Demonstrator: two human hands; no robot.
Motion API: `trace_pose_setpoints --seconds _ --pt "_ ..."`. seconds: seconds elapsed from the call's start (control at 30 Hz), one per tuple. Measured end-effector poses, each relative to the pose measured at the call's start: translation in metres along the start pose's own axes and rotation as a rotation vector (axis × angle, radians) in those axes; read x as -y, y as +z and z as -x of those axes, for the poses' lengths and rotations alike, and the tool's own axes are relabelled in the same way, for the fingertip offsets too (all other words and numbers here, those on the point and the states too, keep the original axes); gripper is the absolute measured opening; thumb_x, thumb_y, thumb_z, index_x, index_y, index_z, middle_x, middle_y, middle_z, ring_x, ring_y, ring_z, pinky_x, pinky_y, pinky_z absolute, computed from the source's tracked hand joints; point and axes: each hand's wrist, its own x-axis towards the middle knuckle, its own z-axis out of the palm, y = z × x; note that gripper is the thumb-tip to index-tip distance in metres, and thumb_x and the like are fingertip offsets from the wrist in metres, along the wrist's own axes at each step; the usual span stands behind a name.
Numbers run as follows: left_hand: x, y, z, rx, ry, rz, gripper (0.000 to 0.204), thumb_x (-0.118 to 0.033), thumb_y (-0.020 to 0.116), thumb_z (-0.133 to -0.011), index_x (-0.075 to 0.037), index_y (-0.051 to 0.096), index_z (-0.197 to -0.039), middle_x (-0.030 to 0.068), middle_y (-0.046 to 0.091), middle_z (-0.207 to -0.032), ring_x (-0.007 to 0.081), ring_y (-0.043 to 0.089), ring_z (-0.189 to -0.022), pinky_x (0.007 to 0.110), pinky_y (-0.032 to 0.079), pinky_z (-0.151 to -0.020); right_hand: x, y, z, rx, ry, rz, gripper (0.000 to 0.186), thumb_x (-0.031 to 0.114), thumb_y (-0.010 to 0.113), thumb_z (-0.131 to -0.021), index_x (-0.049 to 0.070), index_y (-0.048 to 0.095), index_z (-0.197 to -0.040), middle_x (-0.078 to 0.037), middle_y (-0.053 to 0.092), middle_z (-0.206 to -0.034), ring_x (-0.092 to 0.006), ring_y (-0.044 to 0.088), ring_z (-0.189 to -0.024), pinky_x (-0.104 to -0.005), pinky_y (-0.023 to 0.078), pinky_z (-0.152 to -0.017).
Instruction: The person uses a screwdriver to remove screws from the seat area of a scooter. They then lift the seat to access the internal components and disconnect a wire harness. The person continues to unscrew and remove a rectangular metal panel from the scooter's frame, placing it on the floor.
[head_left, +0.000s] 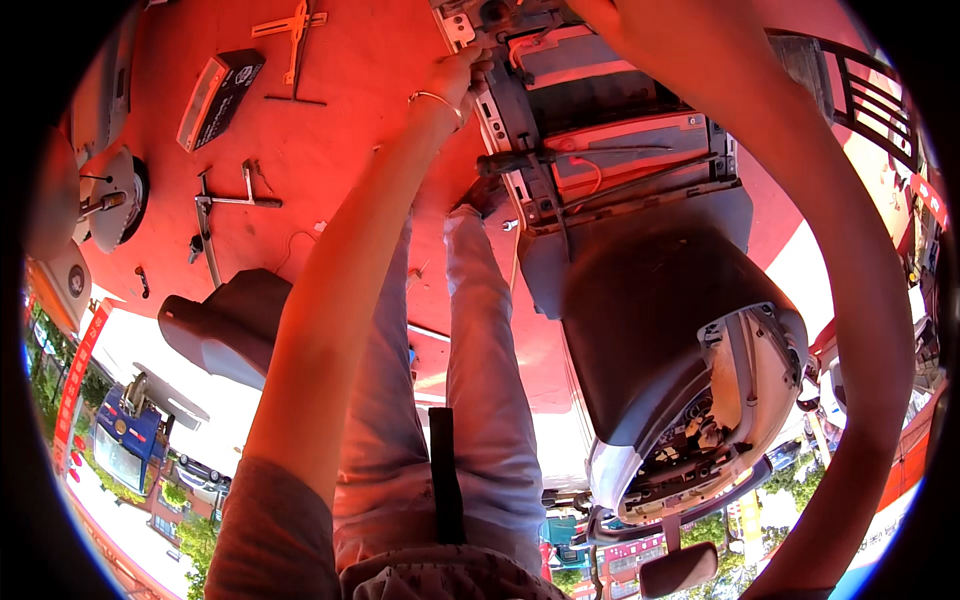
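My left hand (462,82), with a bracelet at its wrist, is at the left rail (500,150) of an open vehicle frame. Its fingers are curled in, and what they may hold is hidden. My right arm reaches over the far side of the frame. The right hand (605,18) is cut off by the upper edge, so its fingers are hidden. Between the rails sit grey box-shaped blocks, perhaps batteries (628,150), with a red cable across the nearer one. A dark rod-like tool or bar (515,160) lies across the left rail.
A dark body shell (650,310) with exposed wiring stands at right, above a mirror (680,570). On the red-lit floor at left lie a black-and-white box (222,98), metal brackets (210,215) and a dark plastic panel (235,325). A black rack (865,95) stands far right.
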Motion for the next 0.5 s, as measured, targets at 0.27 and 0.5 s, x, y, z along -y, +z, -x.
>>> trace_pose_setpoints --seconds 0.27,0.5 --pt "-0.028 -0.010 0.036 0.333 -0.288 0.232 0.020 -0.001 0.043 -0.084 0.007 0.051 -0.100 0.0130 0.055 -0.097 0.0184 0.053 -0.089 0.025 0.045 -0.075 -0.007 0.006 0.020 -0.189 0.046 -0.080 0.033 0.025 0.064 -0.074 -0.003 0.055 -0.087 -0.017 0.061 -0.076 -0.0301 0.060 -0.079 -0.0391 0.047 -0.070" --pt "-0.047 -0.019 0.060 0.381 -0.268 0.048 0.022 0.003 0.042 -0.087 0.007 0.048 -0.108 0.0111 0.052 -0.104 0.0154 0.053 -0.090 0.020 0.046 -0.075 -0.003 0.017 0.022 -0.366 0.028 -0.105 0.031 0.027 0.066 -0.068 -0.001 0.060 -0.080 -0.016 0.062 -0.077 -0.0318 0.061 -0.076 -0.0396 0.048 -0.067"
